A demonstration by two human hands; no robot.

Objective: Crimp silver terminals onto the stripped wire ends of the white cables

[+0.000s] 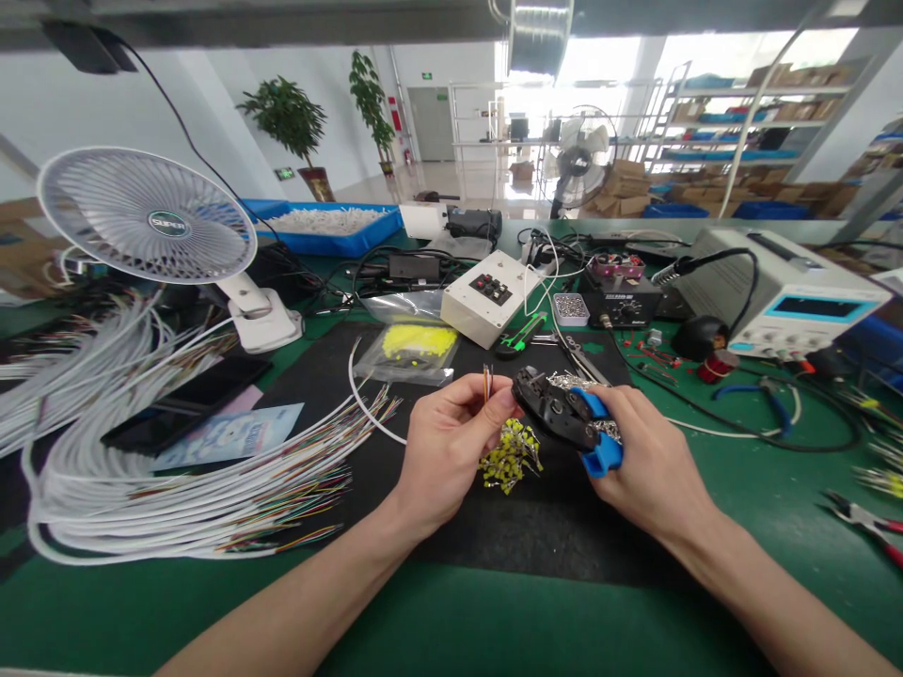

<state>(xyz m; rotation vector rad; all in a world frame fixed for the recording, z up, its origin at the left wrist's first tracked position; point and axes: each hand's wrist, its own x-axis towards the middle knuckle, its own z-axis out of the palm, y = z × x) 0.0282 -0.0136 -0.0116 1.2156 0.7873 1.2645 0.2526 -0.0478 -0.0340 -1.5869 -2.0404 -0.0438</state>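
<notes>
My left hand point(451, 447) pinches a white multi-core cable point(367, 411), whose thin coloured wires point(488, 378) stick up past the fingers. In my right hand point(645, 461) is a crimping tool point(561, 409) with blue handles, its dark jaws touching or very near my left fingertips. Whatever sits in the jaws is hidden. Below the hands lies a heap of yellow-sleeved terminals point(511, 458) on the black mat point(550, 536). Bare metal terminals point(573, 380) lie behind the tool, partly covered by it.
White cables point(176, 508) with stripped coloured ends fill the left side, beside a phone point(183, 404) and a desk fan point(151, 216). Ahead are a bag of yellow sleeves point(416, 343) and a switch box point(490, 296). A power supply point(783, 291) and cutters point(864, 517) lie right.
</notes>
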